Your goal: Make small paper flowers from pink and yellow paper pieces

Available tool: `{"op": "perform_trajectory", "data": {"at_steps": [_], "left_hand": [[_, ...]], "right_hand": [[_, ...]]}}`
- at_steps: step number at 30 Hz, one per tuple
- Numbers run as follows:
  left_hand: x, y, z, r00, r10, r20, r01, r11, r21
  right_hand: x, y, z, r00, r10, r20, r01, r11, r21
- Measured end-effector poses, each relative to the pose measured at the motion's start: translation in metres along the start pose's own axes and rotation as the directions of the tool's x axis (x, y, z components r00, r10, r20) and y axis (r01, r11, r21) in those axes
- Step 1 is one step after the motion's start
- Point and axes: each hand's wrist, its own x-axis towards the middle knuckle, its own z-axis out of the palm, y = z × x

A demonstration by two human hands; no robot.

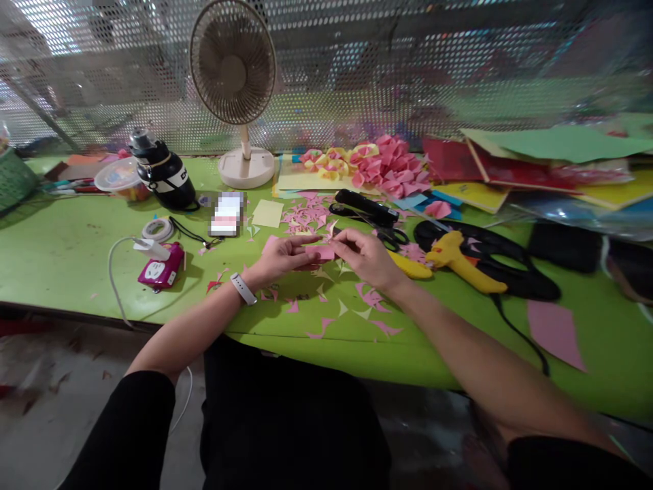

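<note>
A small piece of pink paper (322,253) is held between my two hands over the green table. My left hand (286,258), with a white band at the wrist, grips its left side between thumb and fingers. Fingertips of my right hand (361,253) pinch at its right end. A pale sliver of paper (332,229) sticks up by the right fingertips; I cannot tell whether it is part of the held piece. Pink paper scraps (309,216) lie piled just beyond the hands. To the right are black-handled scissors (392,238) and a yellow glue gun (462,262).
Folded pink paper flowers (390,167) are heaped at the back, near a black stapler (366,206). A fan (245,167), a black bottle (168,178), a phone (227,214) and a purple power adapter (162,269) stand or lie leftward. Coloured sheets (561,144) are stacked at right.
</note>
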Motion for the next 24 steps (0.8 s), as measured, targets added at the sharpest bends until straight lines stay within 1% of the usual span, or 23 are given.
{"op": "perform_trajectory", "data": {"at_steps": [2,5,8,10,12,13,15,18,20,24], "left_hand": [[-0.001,0.001,0.001,1.000,-0.014,0.008,0.014,1.000,0.001],[-0.002,0.004,0.000,0.997,-0.070,0.028,0.069,0.996,0.061],[-0.001,0.004,-0.002,0.994,-0.095,0.055,0.088,0.990,0.114],[0.000,0.003,-0.004,0.995,-0.081,0.060,0.074,0.990,0.121],[0.002,0.000,-0.006,0.996,-0.064,0.060,0.056,0.990,0.126],[0.002,-0.001,-0.006,0.997,-0.056,0.058,0.048,0.991,0.125],[0.003,-0.003,-0.007,0.997,-0.046,0.057,0.038,0.991,0.125],[0.003,-0.002,-0.007,0.997,-0.053,0.061,0.044,0.990,0.134],[0.002,0.001,-0.008,0.997,-0.058,0.054,0.049,0.988,0.144],[0.000,0.008,-0.010,0.999,-0.042,0.011,0.039,0.988,0.150]], "right_hand": [[0.000,0.000,0.000,1.000,-0.006,-0.006,0.006,1.000,-0.023],[-0.001,0.001,0.000,0.999,-0.030,-0.016,0.030,0.999,-0.033],[-0.002,0.000,-0.001,1.000,0.004,-0.013,-0.004,1.000,0.019],[-0.002,-0.001,-0.001,0.997,0.061,0.044,-0.064,0.995,0.078],[-0.003,-0.003,-0.001,0.983,0.113,0.142,-0.130,0.985,0.112],[-0.003,-0.003,-0.001,0.973,0.131,0.189,-0.156,0.980,0.124],[-0.002,-0.004,0.000,0.958,0.148,0.247,-0.190,0.969,0.157],[0.000,-0.006,-0.002,0.945,0.146,0.293,-0.211,0.955,0.206],[0.002,-0.006,-0.005,0.935,0.154,0.320,-0.227,0.952,0.204],[0.008,-0.003,-0.018,0.927,0.197,0.319,-0.274,0.937,0.218]]}}
